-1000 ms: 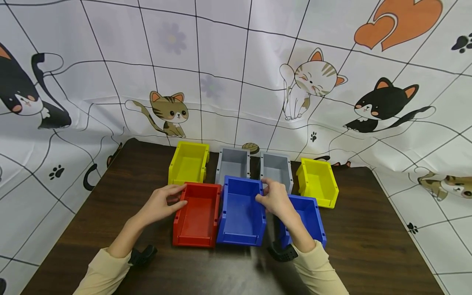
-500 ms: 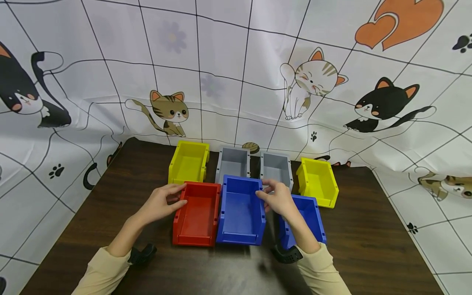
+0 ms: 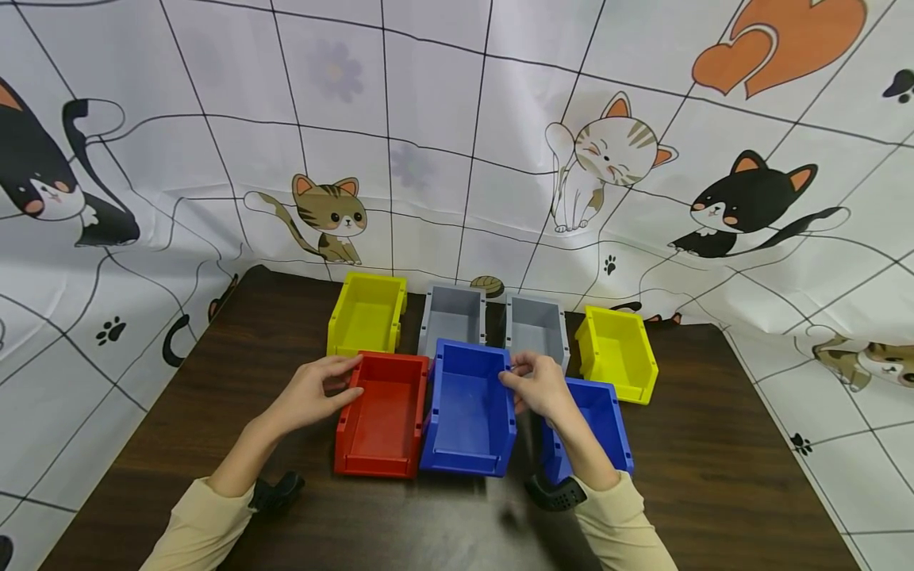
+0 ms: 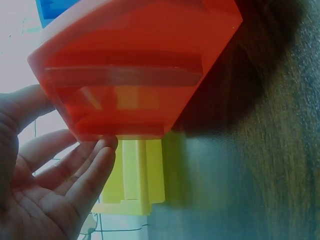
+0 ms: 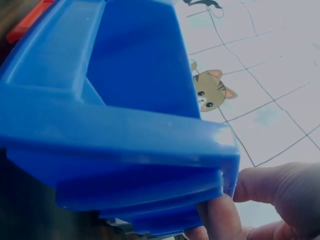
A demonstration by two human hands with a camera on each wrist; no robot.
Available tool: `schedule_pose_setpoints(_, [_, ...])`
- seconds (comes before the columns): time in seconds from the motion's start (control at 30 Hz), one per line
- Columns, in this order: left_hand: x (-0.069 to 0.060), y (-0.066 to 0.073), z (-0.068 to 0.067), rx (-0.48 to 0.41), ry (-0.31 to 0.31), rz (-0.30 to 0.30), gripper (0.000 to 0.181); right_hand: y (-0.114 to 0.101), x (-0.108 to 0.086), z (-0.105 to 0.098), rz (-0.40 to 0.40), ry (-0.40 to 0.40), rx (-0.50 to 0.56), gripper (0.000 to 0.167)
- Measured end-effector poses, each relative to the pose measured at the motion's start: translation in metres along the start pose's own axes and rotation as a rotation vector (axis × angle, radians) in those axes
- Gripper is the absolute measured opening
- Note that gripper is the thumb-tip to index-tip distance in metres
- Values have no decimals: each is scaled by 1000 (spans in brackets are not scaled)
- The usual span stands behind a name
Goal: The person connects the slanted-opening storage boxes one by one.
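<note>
Fingers (image 5: 223, 215) narrowed, the left hand (image 3: 310, 392) pinches a red bin (image 3: 382, 416), the right hand (image 3: 540, 386) a blue bin (image 3: 467, 408): likely light, stiff, best held by rims (image 3: 393, 359).

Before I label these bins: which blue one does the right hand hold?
The blue bin beside the red bin; the other blue bin is farther right, not gripped.

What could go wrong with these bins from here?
The middle blue bin might twist, as the right hand pinches it only near its back right corner. Shifted left, it could knock the red bin close beside it. The right forearm crosses the other blue bin in the head view and might bump it.
</note>
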State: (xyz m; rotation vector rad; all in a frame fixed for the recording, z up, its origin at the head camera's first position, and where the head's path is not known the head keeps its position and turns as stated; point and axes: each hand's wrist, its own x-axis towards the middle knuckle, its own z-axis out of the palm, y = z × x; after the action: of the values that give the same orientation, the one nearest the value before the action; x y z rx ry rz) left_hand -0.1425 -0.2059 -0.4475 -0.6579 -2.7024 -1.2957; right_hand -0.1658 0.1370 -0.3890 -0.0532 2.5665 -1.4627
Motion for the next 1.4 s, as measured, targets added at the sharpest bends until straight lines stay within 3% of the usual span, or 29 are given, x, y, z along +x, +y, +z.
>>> schedule_pose_setpoints(0.4, [1,0,1,8,7,11,50,-3,-2,1,-13,13,-38,21])
schedule_pose_setpoints(1.4, [-1,-2,2,-13,-6,-10,50,12,-11,3,14,-39,80,30])
